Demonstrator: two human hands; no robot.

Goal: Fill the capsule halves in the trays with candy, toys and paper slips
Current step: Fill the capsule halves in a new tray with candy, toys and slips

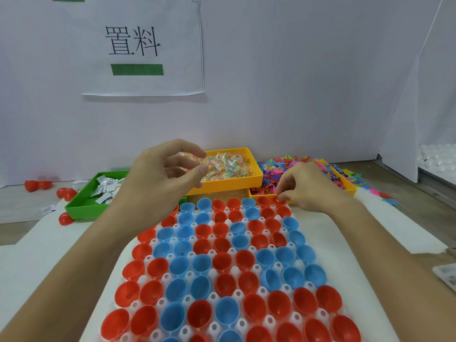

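Head camera: a person's two bare hands are working above a white tray point(246, 324) of red and blue capsule halves point(223, 261), each half sitting upright with its open mouth facing up; the tray's long axis is running from the viewer toward the wall, and it is lying on a white sheet point(56, 245) over the table. The left hand point(160, 176) is hovering at the near left corner of the middle yellow bin point(229, 186), its fingers curled, with thumb and fingertips closing toward each other on clear-wrapped candy point(227, 164); whether a piece is actually pinched cannot be told. The right hand point(308, 186) is hanging over the tray's far right corner, fingers curled and tips drawn together just above a red half; whether anything is held between them cannot be told. Behind it a second yellow bin point(345, 183) is overflowing with small bright plastic toys point(276, 171), some spilling onto the table at right. At left a green bin point(81, 206) is holding folded paper slips point(104, 188); loose red capsule pieces point(65, 193) are lying around it. On the wall a paper sign point(143, 45) with two large printed characters and a green bar is hanging.
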